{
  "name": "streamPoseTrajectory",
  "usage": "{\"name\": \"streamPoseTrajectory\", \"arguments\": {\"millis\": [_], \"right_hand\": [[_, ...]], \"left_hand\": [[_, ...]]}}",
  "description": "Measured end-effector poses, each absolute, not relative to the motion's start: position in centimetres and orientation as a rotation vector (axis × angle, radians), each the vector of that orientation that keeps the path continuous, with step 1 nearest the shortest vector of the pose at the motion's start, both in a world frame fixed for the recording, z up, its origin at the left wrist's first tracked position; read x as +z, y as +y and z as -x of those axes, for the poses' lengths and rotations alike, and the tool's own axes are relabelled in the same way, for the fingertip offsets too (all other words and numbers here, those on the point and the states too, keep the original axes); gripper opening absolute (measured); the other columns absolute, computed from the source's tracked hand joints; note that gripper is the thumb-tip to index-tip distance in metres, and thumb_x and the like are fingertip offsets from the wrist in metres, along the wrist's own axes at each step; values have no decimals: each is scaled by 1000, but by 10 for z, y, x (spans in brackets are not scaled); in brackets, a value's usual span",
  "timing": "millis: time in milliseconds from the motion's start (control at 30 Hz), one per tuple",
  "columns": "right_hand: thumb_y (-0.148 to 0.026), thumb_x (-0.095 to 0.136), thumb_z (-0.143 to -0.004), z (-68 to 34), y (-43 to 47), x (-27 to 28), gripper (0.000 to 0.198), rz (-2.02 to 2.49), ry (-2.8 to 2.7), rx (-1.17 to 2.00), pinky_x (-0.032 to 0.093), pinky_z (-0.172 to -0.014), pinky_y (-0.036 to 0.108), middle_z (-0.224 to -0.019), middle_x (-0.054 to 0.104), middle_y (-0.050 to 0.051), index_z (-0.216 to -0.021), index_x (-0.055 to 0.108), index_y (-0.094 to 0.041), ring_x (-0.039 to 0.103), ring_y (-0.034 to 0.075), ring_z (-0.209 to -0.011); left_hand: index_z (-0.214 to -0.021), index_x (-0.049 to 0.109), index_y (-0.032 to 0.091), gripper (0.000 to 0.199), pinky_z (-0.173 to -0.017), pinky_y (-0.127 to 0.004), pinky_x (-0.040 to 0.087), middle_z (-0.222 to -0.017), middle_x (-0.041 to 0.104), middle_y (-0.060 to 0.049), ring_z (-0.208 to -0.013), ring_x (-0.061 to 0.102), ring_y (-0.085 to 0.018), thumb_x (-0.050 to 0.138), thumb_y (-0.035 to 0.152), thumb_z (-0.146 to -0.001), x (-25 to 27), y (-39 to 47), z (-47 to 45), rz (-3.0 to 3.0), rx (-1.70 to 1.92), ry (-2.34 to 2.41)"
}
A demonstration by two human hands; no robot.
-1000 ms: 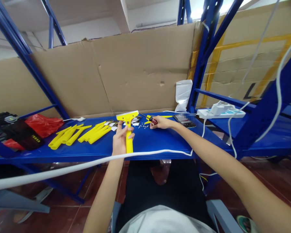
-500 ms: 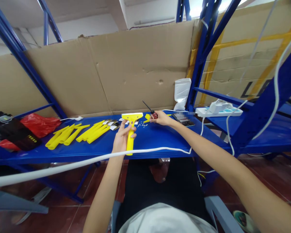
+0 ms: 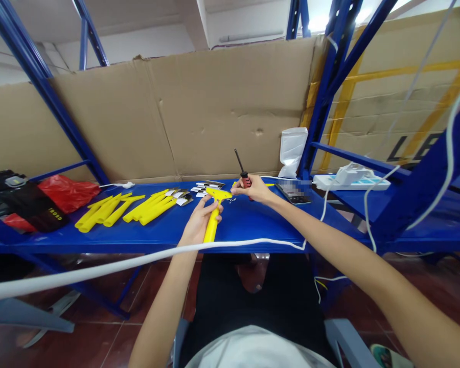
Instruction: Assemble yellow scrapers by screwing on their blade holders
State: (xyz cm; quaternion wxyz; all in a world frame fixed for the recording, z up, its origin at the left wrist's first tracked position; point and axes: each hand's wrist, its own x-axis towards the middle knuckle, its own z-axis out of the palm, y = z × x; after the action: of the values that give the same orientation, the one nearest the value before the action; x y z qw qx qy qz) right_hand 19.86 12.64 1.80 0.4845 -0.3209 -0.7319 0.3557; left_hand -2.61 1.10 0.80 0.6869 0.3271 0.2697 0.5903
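On the blue shelf (image 3: pixel 260 222), near its front edge, left fingers (image 3: pixel 203 201) grip a yellow scraper (image 3: pixel 212 227) (right (image 3: pixel 238 191), a screwdriver (image 3: pixel 246 180)).

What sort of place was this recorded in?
Probably a small workshop: yellow scraper handles lie grouped on a blue metal worktop, cardboard sheeting stands behind it, and the right hand holds a screwdriver.
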Motion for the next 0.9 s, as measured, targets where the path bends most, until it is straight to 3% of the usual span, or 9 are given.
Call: {"name": "streamPoseTrajectory", "arguments": {"millis": [167, 500, 633, 733, 900], "right_hand": [[-65, 98, -63, -187, 116, 19, 61, 736, -1845, 899, 57, -78, 38, -87, 80, 9, -73, 54, -23, 70, 22, -77], [-63, 101, -58, -184, 115, 15, 70, 707, -1813, 1002, 56, -81, 37, -89, 78, 5, -75, 45, -25, 68, 19, -77], [-61, 101, -59, -184, 118, 10, 63, 783, -1807, 990, 57, -82, 36, -95, 77, 5, -77, 54, -23, 68, 18, -80], [-60, 100, -63, -185, 117, 10, 57, 796, -1796, 1047, 56, -76, 34, -90, 75, 4, -80, 62, -21, 66, 17, -75], [-54, 102, -58, -185, 111, 16, 59, 770, -1732, 1160, 54, -69, 33, -85, 72, 0, -77, 57, -22, 62, 14, -69]], "left_hand": [[-126, 60, 21, 51, -57, -18, 48, -113, 70, -9, -80, 71, -14, 84, 4, -84, 5, 14, 25, -745, 1318, 613], [-130, 63, 20, 52, -60, -18, 49, -118, 71, -12, -82, 70, -13, 86, 6, -85, -3, 17, 27, -774, 1299, 549], [-127, 61, 20, 54, -58, -18, 46, -117, 71, -12, -79, 69, -13, 88, 4, -82, 2, 16, 27, -763, 1295, 571], [-125, 59, 21, 55, -56, -19, 45, -118, 71, -10, -78, 69, -13, 88, 3, -81, 5, 15, 27, -768, 1272, 588], [-124, 60, 21, 54, -55, -18, 45, -112, 69, -7, -77, 69, -13, 88, 4, -80, 7, 14, 25, -795, 1271, 606]]}}
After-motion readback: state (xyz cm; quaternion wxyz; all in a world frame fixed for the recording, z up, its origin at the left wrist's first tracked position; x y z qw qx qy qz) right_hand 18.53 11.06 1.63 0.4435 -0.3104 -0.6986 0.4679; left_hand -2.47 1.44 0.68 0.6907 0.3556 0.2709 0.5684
